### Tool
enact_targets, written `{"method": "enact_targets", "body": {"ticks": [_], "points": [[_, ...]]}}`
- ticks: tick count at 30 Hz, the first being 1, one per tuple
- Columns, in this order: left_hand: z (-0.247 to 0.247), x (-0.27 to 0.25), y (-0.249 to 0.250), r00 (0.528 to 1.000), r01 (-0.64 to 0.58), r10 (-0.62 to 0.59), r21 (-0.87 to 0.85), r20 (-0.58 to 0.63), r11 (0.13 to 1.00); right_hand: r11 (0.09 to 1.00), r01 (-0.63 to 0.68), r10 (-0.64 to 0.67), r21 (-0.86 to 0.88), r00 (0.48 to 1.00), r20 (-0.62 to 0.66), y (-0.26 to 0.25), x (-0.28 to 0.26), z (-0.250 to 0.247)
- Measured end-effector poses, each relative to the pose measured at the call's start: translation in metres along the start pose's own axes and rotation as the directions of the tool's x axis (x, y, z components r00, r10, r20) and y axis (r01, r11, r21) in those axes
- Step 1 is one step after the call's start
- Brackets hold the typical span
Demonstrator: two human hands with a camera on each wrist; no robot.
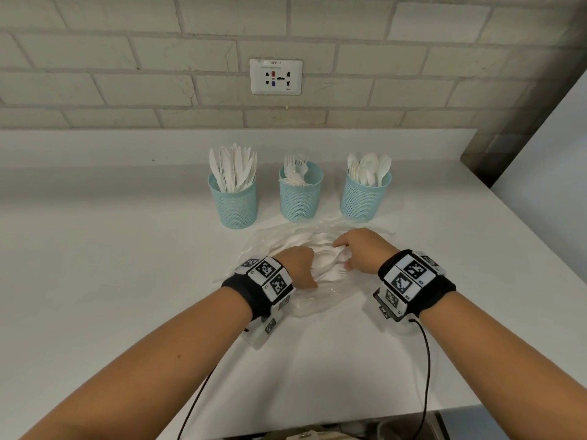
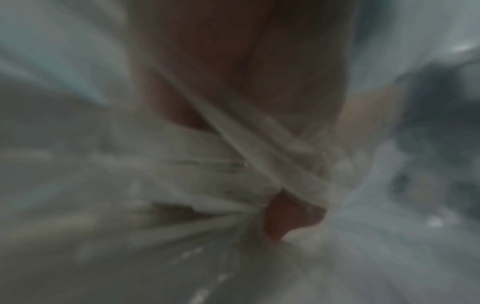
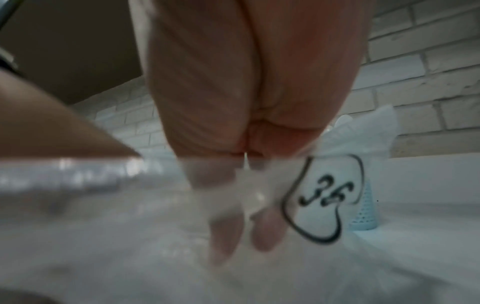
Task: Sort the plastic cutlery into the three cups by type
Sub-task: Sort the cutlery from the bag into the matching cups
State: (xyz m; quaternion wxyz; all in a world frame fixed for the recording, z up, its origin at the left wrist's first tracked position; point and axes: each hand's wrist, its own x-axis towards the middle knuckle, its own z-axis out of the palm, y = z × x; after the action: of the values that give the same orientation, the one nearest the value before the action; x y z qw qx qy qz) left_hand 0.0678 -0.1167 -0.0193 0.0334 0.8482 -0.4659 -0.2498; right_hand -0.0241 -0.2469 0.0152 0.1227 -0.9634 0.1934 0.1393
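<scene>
Wall socket (image 1: 275, 77) behind three cups (image 1: 300, 195)

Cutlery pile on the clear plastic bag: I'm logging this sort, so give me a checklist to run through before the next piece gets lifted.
1. Three light blue mesh cups upright: left cup, middle cup, right cup: ok.
2. Left cup holds only white plastic knives: ok.
3. Right cup holds only white plastic spoons: ok.
4. Middle cup holds only forks: not ok, a spoon-like piece sits among them.
5. Left hand grip on one piece: cannot tell.
6. Right hand grip: cannot tell.
</scene>
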Motion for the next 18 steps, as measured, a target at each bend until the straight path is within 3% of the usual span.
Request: {"method": "enact_targets", "body": {"ticks": [3, 11, 14, 18], "points": [[-0.001, -0.001, 0.000, 1.000, 0.007, -0.008, -0.036, -0.004, 0.999, 0.998, -0.019, 0.017, 0.054, 0.999, 0.037, 0.006, -0.007, -0.005], [-0.013, -0.008, -0.016, 0.999, -0.038, 0.034, -0.135, -0.036, 0.990, 0.998, -0.054, 0.055, -0.014, 0.993, 0.101, 0.020, -0.014, -0.008], [-0.018, -0.014, -0.023, 0.997, -0.079, 0.073, -0.172, -0.040, 0.982, 0.993, -0.005, 0.001, 0.116, 0.999, 0.037, 0.027, -0.014, -0.008], [-0.028, -0.025, -0.023, 0.988, -0.140, 0.114, -0.306, -0.101, 0.942, 0.964, 0.091, -0.054, 0.248, 0.987, -0.151, 0.025, -0.014, -0.018]]}}
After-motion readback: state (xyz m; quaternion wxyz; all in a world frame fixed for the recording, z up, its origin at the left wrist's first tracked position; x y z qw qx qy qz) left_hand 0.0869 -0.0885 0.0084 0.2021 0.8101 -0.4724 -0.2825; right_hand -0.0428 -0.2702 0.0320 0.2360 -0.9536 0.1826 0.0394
